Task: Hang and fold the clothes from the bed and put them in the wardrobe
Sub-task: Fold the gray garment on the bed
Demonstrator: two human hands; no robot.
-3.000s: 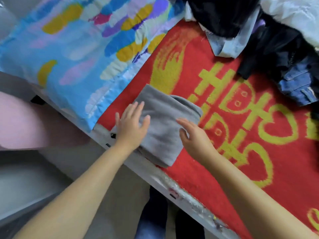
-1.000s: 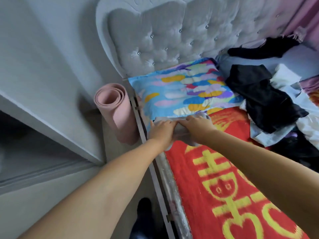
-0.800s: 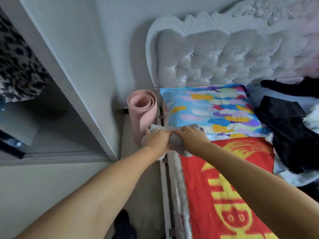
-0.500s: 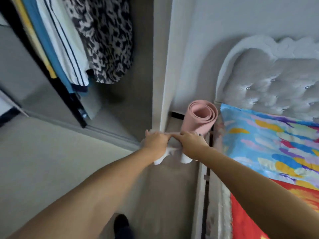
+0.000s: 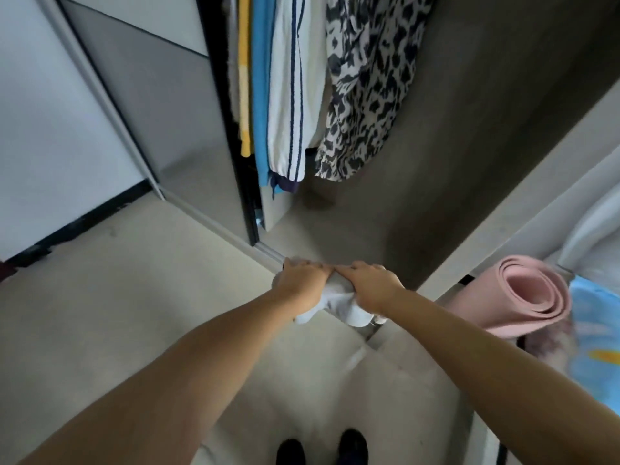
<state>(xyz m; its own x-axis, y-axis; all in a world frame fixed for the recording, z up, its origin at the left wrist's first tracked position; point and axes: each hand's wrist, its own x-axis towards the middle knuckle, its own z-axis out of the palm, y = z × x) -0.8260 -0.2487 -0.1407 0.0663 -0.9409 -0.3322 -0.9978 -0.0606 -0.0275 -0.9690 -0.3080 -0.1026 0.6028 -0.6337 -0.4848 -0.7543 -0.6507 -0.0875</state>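
Note:
Both my hands hold a folded grey garment (image 5: 339, 303) in front of me, just above the floor track of the open wardrobe (image 5: 453, 135). My left hand (image 5: 302, 280) grips its left side and my right hand (image 5: 370, 286) grips its right side, knuckles touching. Most of the garment is hidden under my hands; its folded ends hang below them. Inside the wardrobe hang a leopard-print garment (image 5: 362, 85), a white striped one (image 5: 288, 95), a blue one (image 5: 260, 88) and a yellow one (image 5: 244, 78).
A sliding wardrobe door (image 5: 157, 105) stands to the left. A rolled pink mat (image 5: 523, 297) leans at the right beside the bed's colourful pillow (image 5: 597, 347). The wardrobe's side panel (image 5: 523, 209) runs between them. My shoes (image 5: 322, 448) show on the beige floor.
I have turned left from the bed to face the wardrobe, carrying the folded grey garment in both hands; the bed has slid out of view to the right.

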